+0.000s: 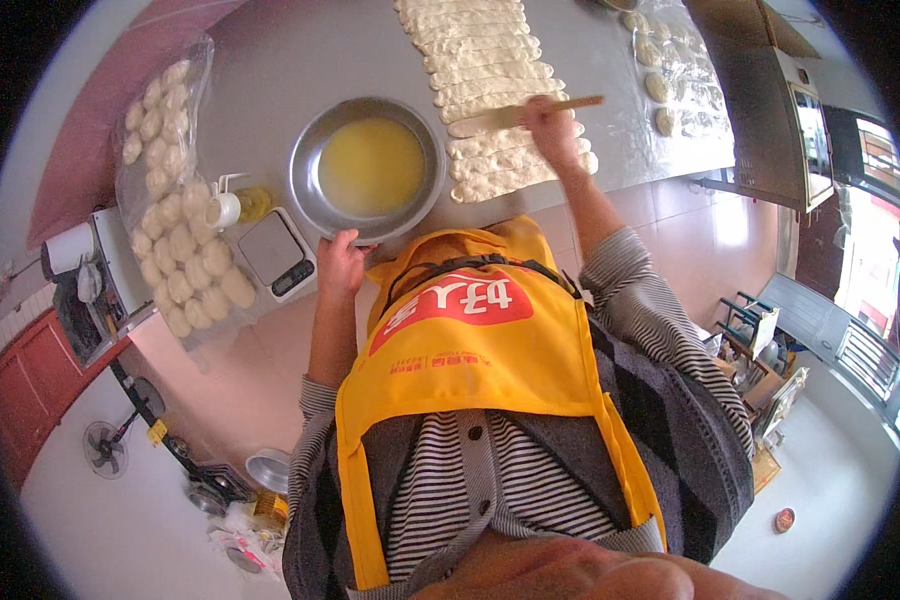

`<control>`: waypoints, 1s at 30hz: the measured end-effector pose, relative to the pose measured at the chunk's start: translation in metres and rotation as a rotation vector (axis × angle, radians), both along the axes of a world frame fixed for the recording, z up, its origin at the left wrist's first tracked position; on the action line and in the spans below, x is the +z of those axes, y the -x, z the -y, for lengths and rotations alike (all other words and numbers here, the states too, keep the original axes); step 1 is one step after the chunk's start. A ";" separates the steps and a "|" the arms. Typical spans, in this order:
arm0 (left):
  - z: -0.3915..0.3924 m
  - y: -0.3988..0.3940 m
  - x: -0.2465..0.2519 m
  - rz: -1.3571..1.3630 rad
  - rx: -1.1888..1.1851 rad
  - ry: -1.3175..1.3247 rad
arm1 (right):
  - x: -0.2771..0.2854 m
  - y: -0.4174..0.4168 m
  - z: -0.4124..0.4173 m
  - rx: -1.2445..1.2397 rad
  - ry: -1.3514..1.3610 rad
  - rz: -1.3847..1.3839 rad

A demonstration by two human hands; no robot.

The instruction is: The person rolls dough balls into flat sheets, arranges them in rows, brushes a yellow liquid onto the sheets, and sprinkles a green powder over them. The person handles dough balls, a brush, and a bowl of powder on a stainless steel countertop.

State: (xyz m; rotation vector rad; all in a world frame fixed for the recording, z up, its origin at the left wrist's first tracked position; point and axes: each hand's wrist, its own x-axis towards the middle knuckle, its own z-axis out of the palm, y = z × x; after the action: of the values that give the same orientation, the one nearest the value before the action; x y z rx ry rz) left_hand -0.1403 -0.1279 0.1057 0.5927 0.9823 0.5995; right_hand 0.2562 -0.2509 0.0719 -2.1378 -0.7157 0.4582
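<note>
My left hand [341, 262] grips the near rim of a wide metal bowl [305, 191], which holds a yellow liquid [371, 166]. In my right hand [553, 135] is a wooden-handled brush [586, 102]; its handle points right and its blurred head is over the dough strips. These flattened dough strips [495, 79] lie side by side in a long column on the metal worktop [270, 67], to the right of the bowl. The brush head looks close to one strip's surface, but I cannot tell whether it touches.
Left of the bowl stand a digital scale [276, 247], an oil jug [251, 204] and several dough pieces [184, 247] on plastic film. More dough pieces [658, 86] lie under film at the far right. The worktop's near edge runs just before my apron [480, 337].
</note>
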 end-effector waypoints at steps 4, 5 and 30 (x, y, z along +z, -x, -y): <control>0.002 0.005 -0.005 -0.122 -0.092 -0.156 | 0.025 -0.035 0.060 -0.116 0.169 0.425; 0.002 0.004 -0.003 -0.143 -0.103 -0.168 | 0.020 -0.036 0.063 -0.021 0.216 0.482; -0.011 -0.001 -0.018 0.015 -0.170 -0.092 | 0.046 0.006 0.109 -0.222 0.066 0.268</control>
State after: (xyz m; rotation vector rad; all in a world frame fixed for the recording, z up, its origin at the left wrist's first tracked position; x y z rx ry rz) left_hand -0.1389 -0.1168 0.0878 0.7447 0.8836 0.4988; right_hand 0.2503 -0.3597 0.1179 -2.3346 -0.6056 0.0774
